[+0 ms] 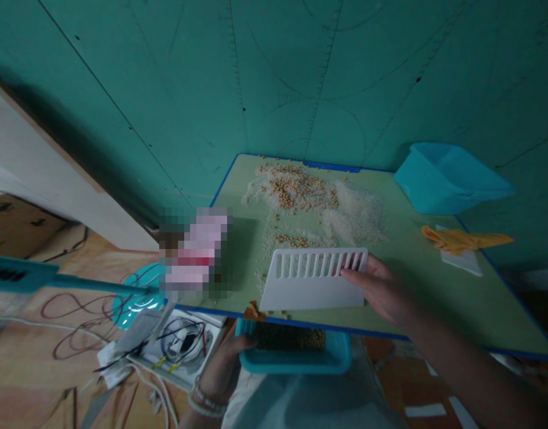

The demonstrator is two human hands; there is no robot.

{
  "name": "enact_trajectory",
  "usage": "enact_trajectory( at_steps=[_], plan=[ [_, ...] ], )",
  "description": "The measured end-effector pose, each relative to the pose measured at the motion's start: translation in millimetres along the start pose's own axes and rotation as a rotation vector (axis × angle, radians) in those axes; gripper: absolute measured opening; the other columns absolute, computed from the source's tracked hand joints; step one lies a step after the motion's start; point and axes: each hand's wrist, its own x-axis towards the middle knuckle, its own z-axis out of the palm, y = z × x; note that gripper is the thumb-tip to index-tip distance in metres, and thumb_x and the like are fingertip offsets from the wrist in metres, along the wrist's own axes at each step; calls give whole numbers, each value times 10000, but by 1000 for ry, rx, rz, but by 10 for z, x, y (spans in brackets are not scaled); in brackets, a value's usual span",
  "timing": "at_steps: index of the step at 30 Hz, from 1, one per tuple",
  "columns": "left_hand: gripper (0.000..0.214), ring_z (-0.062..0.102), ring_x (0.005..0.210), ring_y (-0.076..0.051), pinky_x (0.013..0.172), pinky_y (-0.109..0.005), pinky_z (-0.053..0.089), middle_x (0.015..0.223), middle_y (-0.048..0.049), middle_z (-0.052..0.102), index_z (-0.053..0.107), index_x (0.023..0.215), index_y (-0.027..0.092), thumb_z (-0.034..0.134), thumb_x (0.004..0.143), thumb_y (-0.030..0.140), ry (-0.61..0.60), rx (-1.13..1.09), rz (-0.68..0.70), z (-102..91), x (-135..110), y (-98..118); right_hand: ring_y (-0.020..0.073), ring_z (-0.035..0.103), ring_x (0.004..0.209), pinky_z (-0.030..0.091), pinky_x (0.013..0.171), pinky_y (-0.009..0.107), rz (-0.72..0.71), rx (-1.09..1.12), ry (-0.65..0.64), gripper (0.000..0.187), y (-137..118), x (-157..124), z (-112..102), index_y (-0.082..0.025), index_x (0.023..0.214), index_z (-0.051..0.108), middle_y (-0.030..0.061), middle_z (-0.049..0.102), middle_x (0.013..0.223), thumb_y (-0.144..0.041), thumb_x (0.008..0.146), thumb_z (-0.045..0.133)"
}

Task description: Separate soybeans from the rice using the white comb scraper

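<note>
My right hand (pixel 383 286) is closed on the right end of a white plastic scraper (pixel 310 295) with a row of slots, which stands tilted on the pale green table (pixel 403 262). Beyond it, tan beans (pixel 285 193) lie scattered among white grains that look like rice (pixel 358 211). Just under the table's front edge, my left hand (pixel 233 345) grips the left rim of a teal plastic basket (pixel 296 363). Beans and something darker lie inside that basket. A scrap of orange-brown material (pixel 254 311) sits at the table edge beside the scraper.
A turquoise bin (pixel 452 182) stands at the table's back right, near an orange cloth (pixel 461 239) on a white piece. At left are a pixelated pink object (pixel 198 250), a teal fan (pixel 140 292) and a white box of cables (pixel 184 345). A green wall (pixel 274 77) rises behind.
</note>
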Motion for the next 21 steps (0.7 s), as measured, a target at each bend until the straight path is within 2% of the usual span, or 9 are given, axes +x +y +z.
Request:
enact_trajectory(
  at_steps=[12,21],
  plan=[
    [373,664,963,-351,770,-404,535,803,10,785,742,937,258,649,589,163,-6,27,-21,31,21,11,204,641,776,452,758,355,39,-31,-14,268,54,-21,-52,-208,864,647,31,712,840,-345,653,736],
    [275,646,1012,-340,851,-400,510,861,19,781,753,833,255,653,607,137,-6,-6,19,-22,34,-26,203,633,759,458,732,347,49,-68,-38,255,81,-74,-26,-212,847,645,28,707,816,-363,657,723]
  ],
)
